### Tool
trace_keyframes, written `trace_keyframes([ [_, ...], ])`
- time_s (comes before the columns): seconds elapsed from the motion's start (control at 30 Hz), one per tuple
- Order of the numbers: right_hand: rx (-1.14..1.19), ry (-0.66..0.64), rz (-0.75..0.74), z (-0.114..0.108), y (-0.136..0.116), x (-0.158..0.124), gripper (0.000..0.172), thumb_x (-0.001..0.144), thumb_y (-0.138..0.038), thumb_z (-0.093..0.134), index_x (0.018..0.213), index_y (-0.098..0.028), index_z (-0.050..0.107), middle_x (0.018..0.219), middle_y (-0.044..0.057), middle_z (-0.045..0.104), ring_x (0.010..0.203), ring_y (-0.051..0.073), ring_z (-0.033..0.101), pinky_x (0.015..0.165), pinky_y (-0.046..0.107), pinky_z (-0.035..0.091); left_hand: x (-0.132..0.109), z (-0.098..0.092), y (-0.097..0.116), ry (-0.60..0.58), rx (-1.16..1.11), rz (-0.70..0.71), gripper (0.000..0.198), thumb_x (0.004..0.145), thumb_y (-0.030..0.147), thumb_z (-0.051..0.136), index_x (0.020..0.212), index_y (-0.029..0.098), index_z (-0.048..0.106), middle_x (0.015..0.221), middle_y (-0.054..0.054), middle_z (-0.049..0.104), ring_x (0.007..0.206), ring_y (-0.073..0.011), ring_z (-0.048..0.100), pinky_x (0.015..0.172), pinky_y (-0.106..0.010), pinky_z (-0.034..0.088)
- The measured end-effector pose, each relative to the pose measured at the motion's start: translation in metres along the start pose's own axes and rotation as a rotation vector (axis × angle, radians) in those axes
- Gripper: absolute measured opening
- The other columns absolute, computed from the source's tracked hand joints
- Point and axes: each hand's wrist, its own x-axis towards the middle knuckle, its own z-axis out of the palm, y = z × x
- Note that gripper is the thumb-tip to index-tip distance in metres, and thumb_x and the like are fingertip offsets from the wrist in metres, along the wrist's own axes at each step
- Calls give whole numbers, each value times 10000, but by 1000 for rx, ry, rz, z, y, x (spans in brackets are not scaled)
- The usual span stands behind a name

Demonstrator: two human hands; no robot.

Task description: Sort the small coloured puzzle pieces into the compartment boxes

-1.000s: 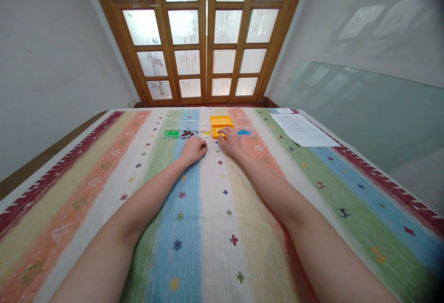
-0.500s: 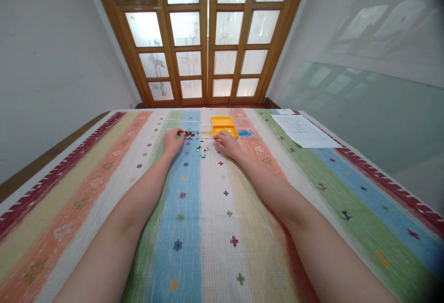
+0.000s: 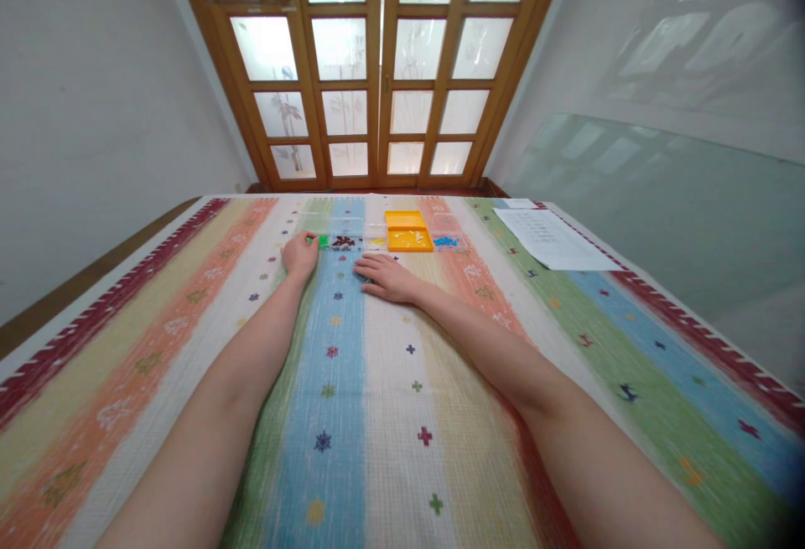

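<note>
My left hand [image 3: 300, 255] is at the left end of a row of small boxes, its fingers pinched together at the box of green pieces [image 3: 323, 241]. Whatever sits between those fingertips is too small to make out. Palm down, my right hand [image 3: 388, 277] lies over the cloth in front of the row, fingers stretched out to the left and covering the spot with the loose pieces. Beside the green ones are dark brown pieces [image 3: 343, 241], then yellow pieces [image 3: 376, 242], an open orange box [image 3: 408, 247] holding white pieces, and blue pieces [image 3: 446, 241] in a clear box.
A striped, patterned tablecloth [image 3: 343, 415] covers the table. Printed paper sheets [image 3: 553, 239] lie at the far right. Walls flank the table, a glass panel [image 3: 679, 205] leans at the right, and wooden glazed doors [image 3: 381, 84] stand behind.
My left hand has moved slightly left, from the brown pieces to the green ones. My right hand has left the orange box's front, come left and nearer, and flattened over the loose pieces.
</note>
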Motion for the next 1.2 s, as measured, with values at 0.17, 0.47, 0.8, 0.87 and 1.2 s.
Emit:
trace_keyframes([
  [0.17, 10, -55, -14, 7, -1, 1, 523, 1076, -498, 449, 1546, -277, 511, 1618, 68, 459, 1559, 267, 294, 1262, 510, 238, 1, 4, -2, -9, -21, -41, 278, 940, 401, 563, 1094, 254, 743, 953, -65, 760, 920, -263, 671, 798, -336, 452],
  [0.47, -21, -19, -6, 7, -2, 2, 510, 1080, -426, 440, 1552, -244, 504, 1593, 119, 480, 1495, 275, 402, 1240, 510, 275, -6, 3, 9, -18, -31, -15, 299, 971, 397, 520, 1120, 248, 732, 952, -63, 757, 898, -246, 674, 777, -317, 447],
  [0.8, -39, 28, 161, 16, 7, 5, 596, 1041, -531, 521, 1560, -239, 492, 1659, 160, 363, 1534, 328, 342, 1234, 542, 298, -30, 16, 44, -81, -117, 241, 305, 1006, 347, 492, 1095, 223, 756, 978, -85, 770, 907, -226, 681, 829, -324, 454],
  [0.87, -49, 2, 139, 15, 9, 6, 590, 1048, -527, 509, 1563, -241, 487, 1644, 158, 391, 1514, 315, 378, 1227, 524, 312, -32, 16, 46, -97, -140, 270, 297, 1001, 326, 497, 1094, 218, 758, 997, -87, 773, 914, -224, 683, 835, -323, 456],
  [1.2, -12, -9, 72, 13, 9, 7, 590, 1044, -541, 505, 1551, -241, 511, 1660, 151, 365, 1504, 314, 394, 1231, 499, 309, -28, 21, 40, -80, -170, 234, 299, 984, 328, 497, 1073, 217, 760, 940, -67, 774, 865, -221, 685, 775, -312, 451],
])
